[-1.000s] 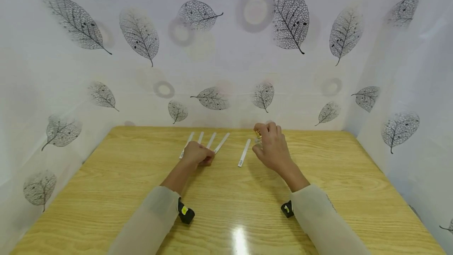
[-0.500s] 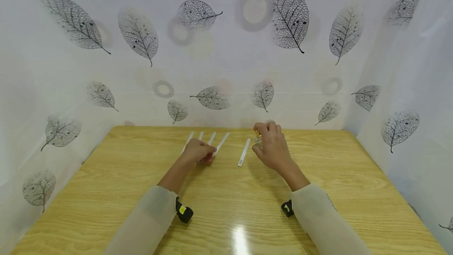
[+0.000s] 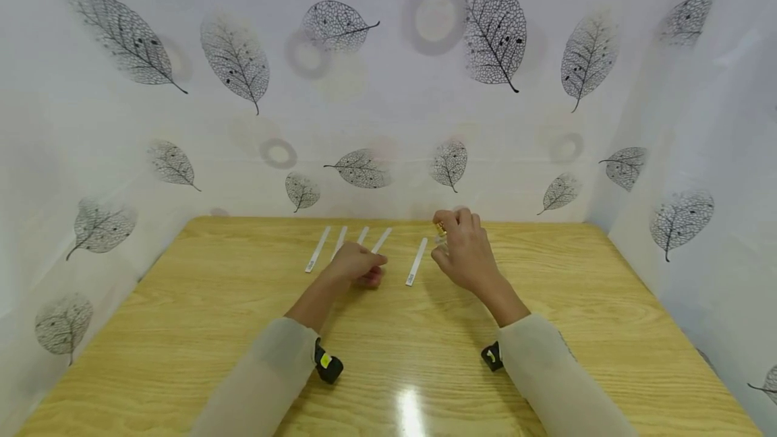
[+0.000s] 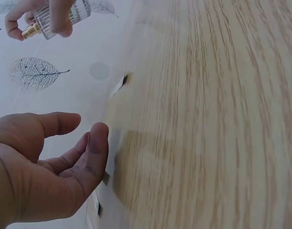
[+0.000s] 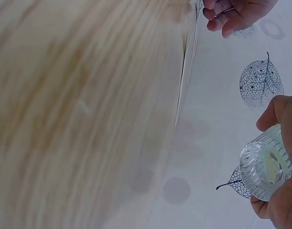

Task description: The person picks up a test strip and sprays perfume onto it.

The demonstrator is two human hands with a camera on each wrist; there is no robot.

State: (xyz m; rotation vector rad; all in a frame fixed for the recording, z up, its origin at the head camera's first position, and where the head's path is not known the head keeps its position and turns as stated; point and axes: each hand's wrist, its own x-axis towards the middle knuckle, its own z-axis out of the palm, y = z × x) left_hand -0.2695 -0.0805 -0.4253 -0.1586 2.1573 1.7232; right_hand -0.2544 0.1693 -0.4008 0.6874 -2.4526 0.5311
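My right hand (image 3: 469,251) grips a clear ribbed glass spray bottle (image 4: 81,10) with a gold nozzle (image 4: 32,29), a finger on the nozzle. The right wrist view shows the bottle's round glass base (image 5: 264,164) with pale liquid inside. My left hand (image 3: 358,265) hovers low over a row of narrow white paper strips, nothing between its thumb and loosely bent fingers. A fully visible strip (image 3: 318,249) lies left of that hand; the hand partly covers others, including one strip (image 3: 381,241). Between the hands lies a single strip (image 3: 416,261) with small dark print at its near end.
The wood-grain table (image 3: 388,342) reaches back to a pale leaf-patterned curtain (image 3: 376,100), which also runs along both sides. Each wrist wears a small black camera, one at the left cuff (image 3: 328,365) and one at the right (image 3: 492,357).
My left hand has moved slightly right along the row, uncovering the leftmost strip down to its printed end. My right hand and the bottle have stayed in place.
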